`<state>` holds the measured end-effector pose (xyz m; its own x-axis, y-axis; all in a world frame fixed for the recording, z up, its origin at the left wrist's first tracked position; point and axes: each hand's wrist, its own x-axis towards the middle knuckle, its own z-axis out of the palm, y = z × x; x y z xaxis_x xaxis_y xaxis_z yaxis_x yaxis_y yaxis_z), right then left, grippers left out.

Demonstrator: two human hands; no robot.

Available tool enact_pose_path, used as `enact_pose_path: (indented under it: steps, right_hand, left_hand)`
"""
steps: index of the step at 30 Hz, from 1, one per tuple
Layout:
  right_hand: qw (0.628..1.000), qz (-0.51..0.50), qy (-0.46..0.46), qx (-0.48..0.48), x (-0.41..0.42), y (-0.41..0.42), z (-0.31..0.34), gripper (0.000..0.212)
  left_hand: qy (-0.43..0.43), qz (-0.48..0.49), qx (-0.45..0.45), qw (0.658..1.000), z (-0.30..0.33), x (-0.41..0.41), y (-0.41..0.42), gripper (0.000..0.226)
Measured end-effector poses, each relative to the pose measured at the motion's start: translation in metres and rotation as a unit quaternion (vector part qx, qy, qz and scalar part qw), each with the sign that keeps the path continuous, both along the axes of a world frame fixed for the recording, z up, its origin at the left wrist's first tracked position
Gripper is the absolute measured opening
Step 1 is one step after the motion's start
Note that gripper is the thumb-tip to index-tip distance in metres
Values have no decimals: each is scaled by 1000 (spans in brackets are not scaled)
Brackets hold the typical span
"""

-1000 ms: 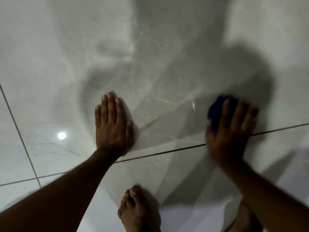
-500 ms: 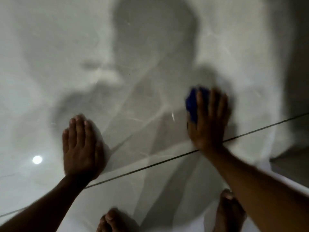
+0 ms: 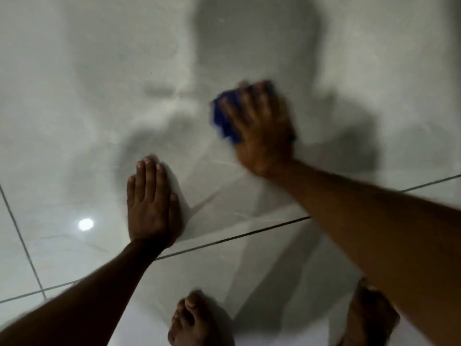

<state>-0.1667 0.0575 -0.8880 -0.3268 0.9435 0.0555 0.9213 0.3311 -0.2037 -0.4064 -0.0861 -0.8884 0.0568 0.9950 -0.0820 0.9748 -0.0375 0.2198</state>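
Note:
My right hand (image 3: 262, 128) lies flat on a blue cloth (image 3: 225, 116) and presses it against the glossy white tiled floor (image 3: 74, 96). The cloth shows at the hand's left side and under the fingertips; most of it is hidden beneath the palm. My left hand (image 3: 152, 203) rests flat on the floor, fingers straight and together, to the lower left of the cloth and apart from it. The right hand and cloth are motion-blurred.
Dark grout lines (image 3: 237, 237) cross the floor, one running under my right forearm. My two bare feet (image 3: 197, 320) (image 3: 369, 313) stand at the bottom edge. A lamp's reflection (image 3: 85, 224) glints left of my left hand. My shadow darkens the tile ahead.
My right hand has slid the blue cloth leftwards and further away across the tile. My left hand stays planted flat on the floor while the view has shifted.

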Motion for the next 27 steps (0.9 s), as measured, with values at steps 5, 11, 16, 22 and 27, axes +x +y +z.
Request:
enact_pose_path:
  steps: [5, 11, 16, 22, 27]
  right_hand:
    - [964, -249, -83, -45, 114, -110, 12, 62]
    - [986, -58, 20, -155, -44, -227, 24, 83]
    - [997, 39, 34, -62, -42, -73, 8, 66]
    - [938, -325, -95, -78, 67, -140, 17, 68]
    - [936, -270, -35, -223, -8, -214, 34, 84]
  left_hand:
    - [22, 12, -23, 999, 2, 3, 1, 66]
    - [11, -9, -22, 1000, 1, -1, -1, 67]
    - [10, -11, -8, 1000, 1, 0, 0, 67]
    - [14, -7, -1, 1000, -1, 2, -2, 67]
    - [21, -4, -17, 1000, 0, 4, 3, 67]
